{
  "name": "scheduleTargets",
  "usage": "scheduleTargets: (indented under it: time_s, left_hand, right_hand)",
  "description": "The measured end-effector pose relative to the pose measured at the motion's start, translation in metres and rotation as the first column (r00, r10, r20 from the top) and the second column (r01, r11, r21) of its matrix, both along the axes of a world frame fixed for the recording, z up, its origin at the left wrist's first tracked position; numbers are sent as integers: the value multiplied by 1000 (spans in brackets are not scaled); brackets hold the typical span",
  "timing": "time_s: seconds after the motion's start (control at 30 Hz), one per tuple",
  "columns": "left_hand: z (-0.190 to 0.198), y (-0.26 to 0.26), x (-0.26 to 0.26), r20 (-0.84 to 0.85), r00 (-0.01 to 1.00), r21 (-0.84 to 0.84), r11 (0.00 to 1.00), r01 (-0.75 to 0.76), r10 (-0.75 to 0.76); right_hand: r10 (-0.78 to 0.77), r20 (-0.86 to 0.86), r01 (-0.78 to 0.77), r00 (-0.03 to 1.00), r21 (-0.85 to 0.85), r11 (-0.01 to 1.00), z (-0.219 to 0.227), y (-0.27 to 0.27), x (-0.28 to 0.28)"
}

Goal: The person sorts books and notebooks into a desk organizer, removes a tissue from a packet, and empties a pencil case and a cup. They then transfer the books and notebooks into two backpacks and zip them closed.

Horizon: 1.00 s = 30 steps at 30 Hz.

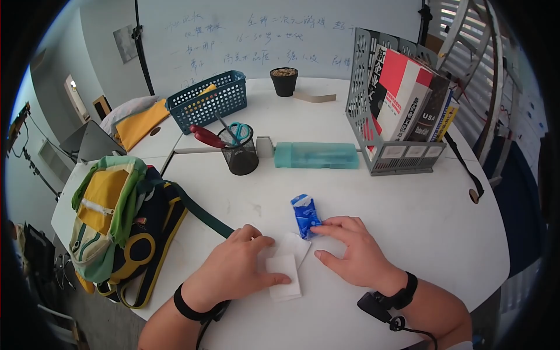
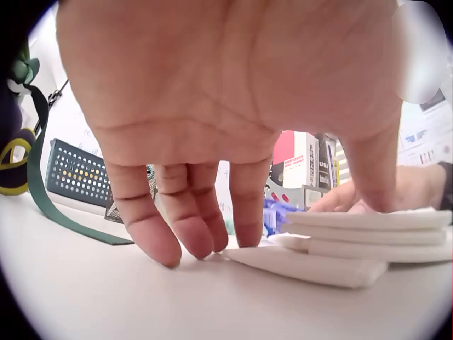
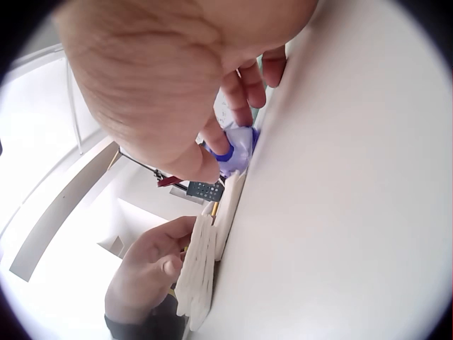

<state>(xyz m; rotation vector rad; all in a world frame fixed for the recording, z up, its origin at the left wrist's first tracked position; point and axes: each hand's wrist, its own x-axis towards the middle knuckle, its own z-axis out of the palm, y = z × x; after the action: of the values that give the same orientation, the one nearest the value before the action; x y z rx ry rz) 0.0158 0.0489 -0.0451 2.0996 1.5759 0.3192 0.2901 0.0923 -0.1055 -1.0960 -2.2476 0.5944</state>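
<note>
Folded white tissues [image 1: 283, 277] lie on the table in a small stack, with another folded tissue [image 1: 295, 247] partly under their far end. My left hand [image 1: 232, 269] arches over their left side. Its thumb [image 2: 374, 173] rests on top of the stack, while the fingertips reach down to the tabletop beside it. A crumpled blue plastic tissue packet [image 1: 305, 216] lies just beyond the tissues. The index finger of my right hand [image 1: 357, 252] touches the packet's near right edge; the thumb is extended, apart from it.
On the left lies a green and navy backpack [image 1: 119, 224], its dark strap [image 1: 204, 214] reaching toward my left hand. Farther back stand a mesh pen cup [image 1: 240, 156], a teal case [image 1: 316, 156], a blue basket [image 1: 208, 100], a plant pot [image 1: 284, 84] and a grey book rack [image 1: 402, 160].
</note>
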Motion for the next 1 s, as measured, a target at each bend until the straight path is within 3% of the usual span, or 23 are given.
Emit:
scheduleTargets:
  time_s: [0.07,0.1,0.2,0.27,0.3,0.33,0.37,0.4,0.43,0.47,0.5,0.57,0.6,0.67,0.73,0.83,0.93,1.0]
  left_hand:
    - [-10,-4,3,-38,998,169,984,57,-51]
    - [-11,-4,5,-38,998,164,985,58,-53]
    - [-2,-3,9,30,993,42,992,115,-116]
    - [7,-2,13,140,990,-207,977,49,-20]
    - [4,-2,13,139,990,-206,977,49,-21]
    - [0,-3,13,338,941,-38,999,22,-8]
    - [-4,-4,12,523,852,120,992,-39,-30]
    - [-3,-4,12,524,851,118,992,-39,-28]
    - [-1,-4,13,452,887,245,969,-22,-94]
    - [0,-4,12,369,917,367,930,5,-150]
    - [-3,-3,10,267,936,435,896,94,-228]
    - [1,-4,13,244,945,386,916,113,-219]
    - [3,-5,14,220,952,334,933,131,-212]
    - [8,-3,10,224,960,306,947,95,-169]
    - [14,0,7,284,956,74,995,60,-78]
    - [1,3,8,341,933,-30,990,135,-117]
    - [-7,0,13,426,889,55,985,162,-170]
    - [-4,-1,14,442,877,72,982,175,-189]
  right_hand:
    - [-59,-34,56,998,-88,995,4,-3,-4]
    - [-103,-43,100,994,-75,992,2,-3,-4]
    - [-145,-54,143,988,-36,989,2,-4,-4]
    - [-144,-57,144,988,-16,989,5,-3,-3]
    - [-151,-227,131,962,-98,986,11,-3,-1]
    - [-167,-389,105,906,-177,979,15,-3,0]
    - [-168,-388,105,906,-178,978,18,-6,-1]
    - [-86,-540,-103,837,-311,945,21,-10,-5]
    - [-40,-685,-324,728,-395,860,21,-13,-8]
    - [-41,-685,-326,727,-397,858,18,-14,-9]
    - [52,-573,-298,818,-344,890,15,-15,-10]
    - [224,-366,-285,903,-123,951,7,-8,-7]
    - [225,-364,-286,904,-120,951,7,-9,-7]
    - [10,-449,-202,894,-382,902,6,-11,-7]
    - [22,-510,-235,860,-359,903,12,-14,-10]
    - [-38,-556,-282,831,-478,832,19,-17,-9]
    - [62,-596,-419,800,-482,770,14,-14,-8]
    - [267,-351,-373,897,-280,885,20,-15,-11]
